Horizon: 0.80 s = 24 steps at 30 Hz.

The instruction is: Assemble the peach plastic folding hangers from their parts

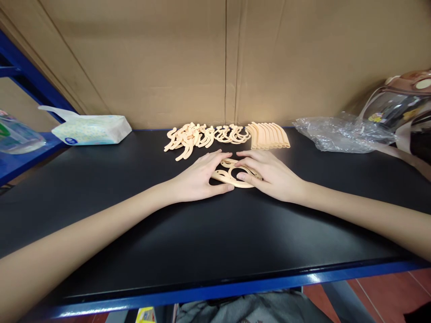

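Observation:
A beige plastic piece with curved openings [225, 178], perhaps folded hanger parts, lies flat on the black tabletop between my hands. My left hand [202, 176] rests around its left end, fingers stretched behind it and thumb along its front edge. From the right, my right hand [269, 175] lies over the other end with fingers apart, the thumb and a finger touching the top. The palms hide both ends of the piece. Behind my hands are a loose heap of beige curved arms [188, 137], several beige hooks [232, 133] and a neat row of beige curved arms [270, 136].
A tissue pack [96, 129] lies at the back left, near a clear bottle [20, 134] on a blue frame. Crumpled clear plastic [343, 132] and a clear brown-topped container [390, 105] are at the right. A cardboard wall [161, 63] closes the back.

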Each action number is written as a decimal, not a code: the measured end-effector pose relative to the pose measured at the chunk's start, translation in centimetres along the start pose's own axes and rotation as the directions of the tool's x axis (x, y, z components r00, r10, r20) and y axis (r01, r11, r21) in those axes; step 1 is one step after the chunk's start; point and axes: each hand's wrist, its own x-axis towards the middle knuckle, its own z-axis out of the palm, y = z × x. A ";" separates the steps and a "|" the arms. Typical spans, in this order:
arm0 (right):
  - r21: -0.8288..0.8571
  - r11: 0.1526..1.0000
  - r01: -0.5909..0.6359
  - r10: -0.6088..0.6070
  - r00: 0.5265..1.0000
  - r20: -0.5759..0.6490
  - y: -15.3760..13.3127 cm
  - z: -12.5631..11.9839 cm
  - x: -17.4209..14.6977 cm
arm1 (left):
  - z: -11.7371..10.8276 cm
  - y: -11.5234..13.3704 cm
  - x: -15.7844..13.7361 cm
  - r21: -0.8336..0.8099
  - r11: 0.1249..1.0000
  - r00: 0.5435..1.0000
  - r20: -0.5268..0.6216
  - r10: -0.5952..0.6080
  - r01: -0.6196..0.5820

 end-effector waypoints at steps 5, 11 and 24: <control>0.022 1.000 0.010 -0.010 1.000 0.001 -0.2 -0.2 0.0 | -0.2 0.1 0.2 -0.065 0.998 0.999 -0.034 0.000 -0.002; 0.294 0.943 -0.158 0.188 0.979 -0.079 0.5 0.2 0.1 | -0.4 0.6 0.2 -0.038 0.999 0.988 -0.157 -0.005 -0.001; 0.727 0.604 -0.326 0.426 0.903 0.051 1.3 -0.5 1.1 | -0.9 0.7 0.1 0.287 0.956 0.947 -0.285 0.146 -0.061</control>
